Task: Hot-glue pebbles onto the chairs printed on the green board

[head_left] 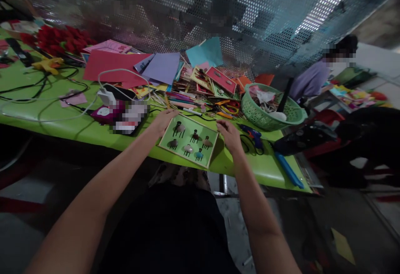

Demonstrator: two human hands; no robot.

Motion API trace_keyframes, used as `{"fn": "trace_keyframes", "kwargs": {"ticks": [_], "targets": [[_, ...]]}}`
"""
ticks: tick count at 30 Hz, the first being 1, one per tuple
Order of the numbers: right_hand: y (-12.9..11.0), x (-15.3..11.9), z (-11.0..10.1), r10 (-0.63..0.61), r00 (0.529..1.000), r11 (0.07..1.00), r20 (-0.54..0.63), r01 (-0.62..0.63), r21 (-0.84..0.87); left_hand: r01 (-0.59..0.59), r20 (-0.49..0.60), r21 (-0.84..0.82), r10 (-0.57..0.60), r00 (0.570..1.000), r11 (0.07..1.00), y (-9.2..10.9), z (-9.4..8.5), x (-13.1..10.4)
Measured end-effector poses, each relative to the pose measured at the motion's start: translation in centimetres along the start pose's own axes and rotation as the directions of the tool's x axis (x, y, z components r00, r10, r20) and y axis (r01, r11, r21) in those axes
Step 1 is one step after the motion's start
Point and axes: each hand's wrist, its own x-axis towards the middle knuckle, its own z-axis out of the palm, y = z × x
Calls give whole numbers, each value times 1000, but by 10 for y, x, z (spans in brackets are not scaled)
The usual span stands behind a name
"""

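Observation:
A green craft picture (184, 140) with a pale frame and several small stone-like animal figures with dark legs and heads lies tilted at the table's front edge. My left hand (163, 123) is closed on its upper left side. At the upper right corner, my right hand (229, 134) has its fingers bent against the frame. Just right of that hand is a blue glue gun (252, 134) with a dark cord. Orange-handled pliers (229, 108) and several pens (187, 99) lie beyond the picture.
The green table (121, 136) carries coloured paper (115, 66), a purple box (108, 111), a phone-like object (131, 116) and white cables. A green basket (259, 109) stands right, near a blue stick-like tool (289, 170). Behind is a perforated metal screen (187, 20). Another person (315, 74) is at right.

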Motion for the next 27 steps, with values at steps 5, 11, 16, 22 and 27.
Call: {"fn": "trace_keyframes", "kwargs": {"ticks": [5, 11, 16, 22, 27], "targets": [[-1, 4, 3, 76, 997, 993, -15, -75, 89, -29, -23, -18, 29, 999, 999, -3, 4, 7], [-2, -1, 9, 154, 988, 961, 10, -152, 232, -62, -31, -5, 62, 998, 998, -7, -1, 8], [-7, -4, 9, 178, 984, 937, 10, -173, 304, -67, -23, 11, 68, 997, 998, -6, -4, 5], [-7, -6, 11, 176, 984, 917, -1, -163, 365, -42, 7, 20, 41, 999, 999, -3, -2, 1], [-1, -1, 12, 189, 982, 892, 13, -177, 415, -50, 24, 25, 49, 999, 998, -3, 0, -3]]}}
